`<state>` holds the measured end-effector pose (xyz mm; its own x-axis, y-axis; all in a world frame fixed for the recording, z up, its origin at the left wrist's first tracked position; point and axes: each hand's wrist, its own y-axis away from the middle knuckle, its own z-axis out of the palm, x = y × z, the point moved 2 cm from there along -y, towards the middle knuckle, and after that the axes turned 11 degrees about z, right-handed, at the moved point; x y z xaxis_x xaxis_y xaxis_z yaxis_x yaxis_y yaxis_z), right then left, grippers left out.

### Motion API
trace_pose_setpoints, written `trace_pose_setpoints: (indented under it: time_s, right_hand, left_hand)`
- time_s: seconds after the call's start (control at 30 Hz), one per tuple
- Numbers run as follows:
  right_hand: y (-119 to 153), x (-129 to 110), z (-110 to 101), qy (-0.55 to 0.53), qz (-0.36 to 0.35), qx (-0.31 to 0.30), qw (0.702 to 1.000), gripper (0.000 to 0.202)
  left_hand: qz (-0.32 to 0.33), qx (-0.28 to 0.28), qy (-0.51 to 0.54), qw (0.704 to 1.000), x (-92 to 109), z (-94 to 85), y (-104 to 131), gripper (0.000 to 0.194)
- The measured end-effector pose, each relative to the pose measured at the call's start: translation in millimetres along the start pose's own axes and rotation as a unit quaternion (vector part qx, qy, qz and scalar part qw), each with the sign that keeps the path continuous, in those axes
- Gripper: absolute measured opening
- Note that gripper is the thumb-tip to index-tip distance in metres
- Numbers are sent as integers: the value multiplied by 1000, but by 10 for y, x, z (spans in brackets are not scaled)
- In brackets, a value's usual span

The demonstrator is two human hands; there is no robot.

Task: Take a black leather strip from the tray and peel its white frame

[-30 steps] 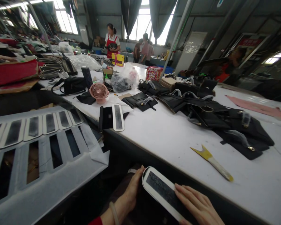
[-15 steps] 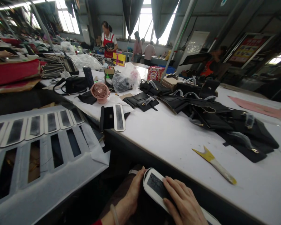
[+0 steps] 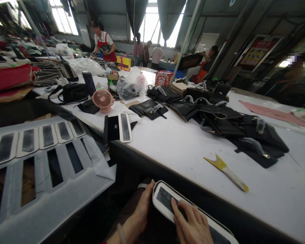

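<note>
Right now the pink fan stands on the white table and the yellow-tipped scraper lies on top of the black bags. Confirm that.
Not quite. The pink fan does stand on the white table, but the head view shows the yellow-tipped scraper lying on bare tabletop, apart from the black bags.

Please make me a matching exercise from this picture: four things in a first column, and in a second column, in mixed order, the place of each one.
Things:
1. pink fan
2. yellow-tipped scraper
3. white-framed strip
4. black bags

Places:
A. under the right hand, its end held by the left hand
B. piled across the table's far right part
C. alone on bare table, right of centre
D. upright near a black handbag, at the table's left end

Pairs: 1-D, 2-C, 3-A, 4-B
</note>
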<state>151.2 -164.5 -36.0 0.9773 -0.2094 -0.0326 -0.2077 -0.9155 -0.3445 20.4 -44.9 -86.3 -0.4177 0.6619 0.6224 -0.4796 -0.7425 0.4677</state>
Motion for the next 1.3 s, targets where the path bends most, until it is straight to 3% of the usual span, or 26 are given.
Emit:
trace_pose_setpoints:
  time_s: [0.1, 0.23, 0.37, 0.43, 0.63, 0.97, 1.13, 1.3]
  right_hand:
    - [-80, 36, -44, -85, 23, -85, 993, 40]
    - [-270, 67, -216, -202, 115, -199, 952, 33]
    - [-423, 26, -337, -328, 157, -239, 900, 28]
    - [-478, -4, -332, -351, 169, -236, 890, 28]
    - [-634, -190, -241, -296, 120, -204, 925, 27]
    - [-823, -301, -215, -186, 90, -279, 938, 22]
    - [-724, -292, -100, -197, 64, -232, 950, 33]
    - [-665, -269, -73, -199, 62, -180, 961, 38]
  left_hand:
    - [-7, -28, 9, 1000, 25, 41, 5, 55]
    - [0, -49, 1, 999, 94, 126, 47, 52]
    - [-12, -41, -21, 999, 96, 133, 61, 57]
    - [-5, -32, -32, 999, 79, 103, 45, 55]
    - [51, 9, -27, 998, 61, 40, -7, 46]
    - [84, 17, -53, 995, 36, -22, -57, 41]
    - [78, 43, -74, 993, -1, -127, -64, 39]
    - [59, 21, -55, 996, 97, -40, -28, 35]
